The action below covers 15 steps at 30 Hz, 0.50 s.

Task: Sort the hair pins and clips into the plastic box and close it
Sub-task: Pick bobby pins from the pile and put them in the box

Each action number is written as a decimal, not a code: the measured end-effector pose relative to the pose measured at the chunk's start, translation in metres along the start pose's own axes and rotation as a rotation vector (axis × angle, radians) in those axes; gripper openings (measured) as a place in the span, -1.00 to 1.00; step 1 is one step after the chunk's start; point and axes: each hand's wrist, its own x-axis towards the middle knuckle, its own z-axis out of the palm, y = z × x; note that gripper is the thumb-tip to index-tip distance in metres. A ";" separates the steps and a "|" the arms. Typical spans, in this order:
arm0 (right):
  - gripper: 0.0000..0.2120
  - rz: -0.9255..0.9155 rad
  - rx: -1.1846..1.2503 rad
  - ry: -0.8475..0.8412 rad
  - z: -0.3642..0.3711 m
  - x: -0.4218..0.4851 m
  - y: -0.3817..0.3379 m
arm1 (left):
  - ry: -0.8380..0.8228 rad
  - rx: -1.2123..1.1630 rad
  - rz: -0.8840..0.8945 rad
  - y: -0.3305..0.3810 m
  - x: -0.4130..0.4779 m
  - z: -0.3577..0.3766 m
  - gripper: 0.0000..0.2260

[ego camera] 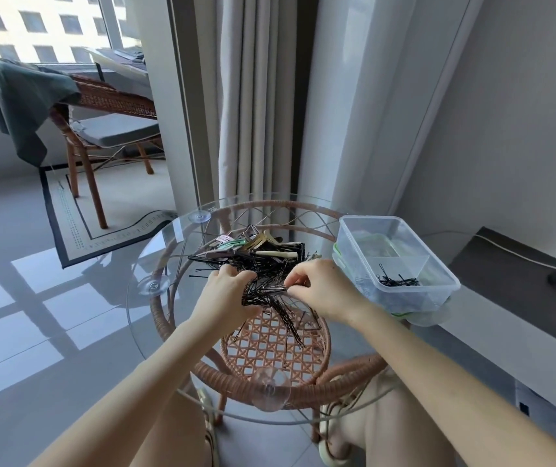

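A heap of black hair pins [269,264] lies in the middle of the round glass table [155,318], with coloured clips [236,244] at its far side. My left hand [227,291] grips a bundle of black pins [263,296] from the left. My right hand [320,288] pinches the same bundle at its right end. A clear plastic box [397,261] with inner dividers stands open at the table's right edge. Several black pins [399,281] lie in its near compartment.
The box sits on its green-trimmed lid [337,261]. Loose pins [290,326] are scattered on the glass near me. A rattan frame [269,382] shows under the glass. A curtain [253,96] hangs behind, a rattan chair [108,123] stands far left, a low dark shelf [505,271] on the right.
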 end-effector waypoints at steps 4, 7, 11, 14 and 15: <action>-0.88 -0.018 0.088 -0.026 -0.040 -0.005 -0.005 | -0.033 0.017 -0.064 0.008 0.003 0.000 -0.33; -0.91 -0.024 0.145 -0.033 -0.074 -0.010 0.001 | -0.062 0.028 -0.072 0.014 0.005 0.000 -0.32; -0.92 0.016 0.118 -0.067 -0.127 -0.016 0.021 | -0.047 0.049 -0.054 0.019 0.007 0.002 -0.37; -0.92 0.089 0.044 -0.087 -0.159 -0.014 0.047 | -0.044 0.044 -0.050 0.021 0.009 0.004 -0.38; -0.93 0.111 0.021 -0.110 -0.166 -0.013 0.057 | -0.043 0.040 -0.049 0.022 0.009 0.004 -0.37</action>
